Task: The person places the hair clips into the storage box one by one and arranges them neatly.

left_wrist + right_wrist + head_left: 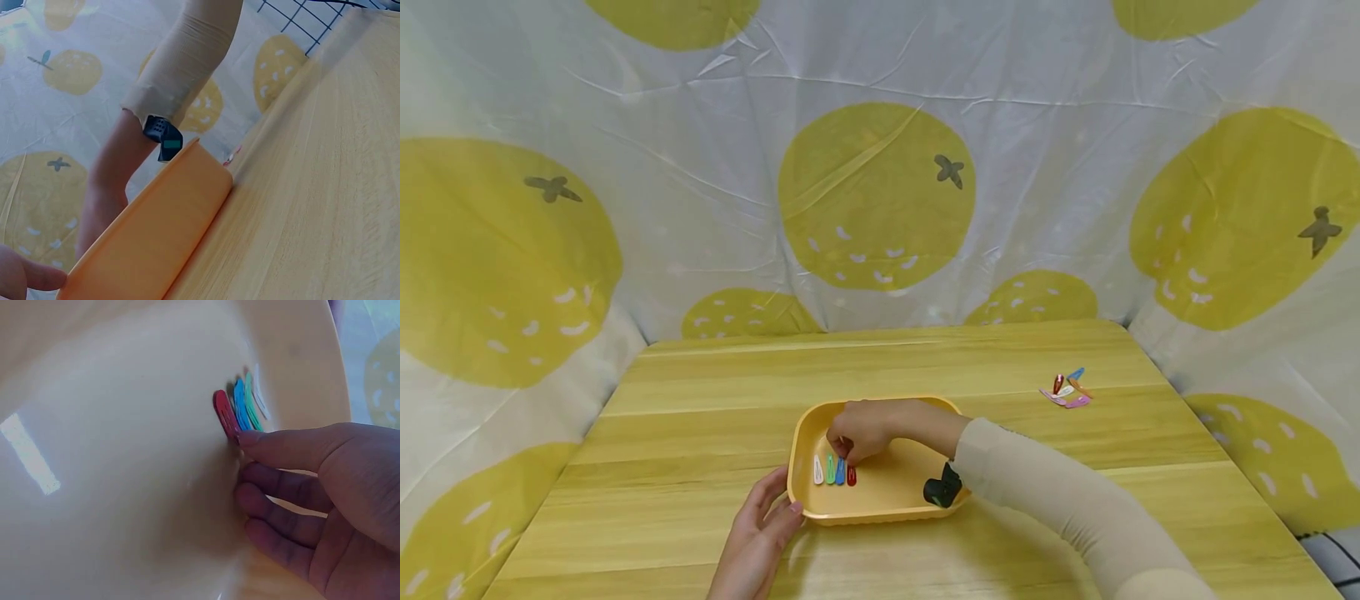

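Note:
A yellow plastic tray (895, 510) sits on the table, with a row of snap hair clips near its left end. From left to right in the head view they are a white clip (817, 470), a green clip (831, 470), a blue clip (840, 472) and a red hair clip (852, 476). My right hand (867, 429) reaches into the tray and pinches the red clip's end (225, 415), thumb on top and index finger curled beneath. My left hand (762, 527) grips the tray's near left corner, thumb at the rim and fingers along the outer wall.
A small pile of colourful hair clips (1066, 392) lies on the wooden table (700, 383), to the right beyond the tray. A fruit-print curtain (880, 75) hangs behind and beside the table. My right forearm, wearing a black wrist device (942, 487), crosses the tray's right end.

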### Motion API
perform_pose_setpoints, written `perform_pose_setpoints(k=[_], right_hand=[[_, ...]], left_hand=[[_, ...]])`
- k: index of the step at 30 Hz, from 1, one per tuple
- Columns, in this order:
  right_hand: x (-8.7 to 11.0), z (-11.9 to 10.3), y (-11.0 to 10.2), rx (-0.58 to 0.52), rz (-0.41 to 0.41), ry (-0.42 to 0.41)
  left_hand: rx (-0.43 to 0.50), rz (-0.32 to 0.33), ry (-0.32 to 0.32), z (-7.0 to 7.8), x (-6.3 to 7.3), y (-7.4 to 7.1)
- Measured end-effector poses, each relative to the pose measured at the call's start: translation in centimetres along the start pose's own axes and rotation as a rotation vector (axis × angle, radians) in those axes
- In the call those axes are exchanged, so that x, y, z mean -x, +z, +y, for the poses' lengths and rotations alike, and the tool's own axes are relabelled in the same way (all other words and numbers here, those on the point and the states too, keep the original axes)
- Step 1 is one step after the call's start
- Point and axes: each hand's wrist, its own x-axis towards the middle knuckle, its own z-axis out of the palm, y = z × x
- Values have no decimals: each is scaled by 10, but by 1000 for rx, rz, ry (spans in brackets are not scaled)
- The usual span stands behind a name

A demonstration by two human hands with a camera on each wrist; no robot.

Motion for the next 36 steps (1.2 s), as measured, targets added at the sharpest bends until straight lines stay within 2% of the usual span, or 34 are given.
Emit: perform_pose_setpoints(k=[10, 22, 31, 36], right_hand=[[14, -4, -13, 38, 15, -1], [41, -2, -29, -6, 49, -46], [72, 8, -54, -69, 103, -43], [91, 17, -63, -101, 139, -7]], left_hand=[[4, -5, 1, 0, -1, 0], [5, -4, 10, -2, -1, 0], [-15, 11, -9, 1, 0, -1], [-21, 6, -16, 1, 0, 0]])
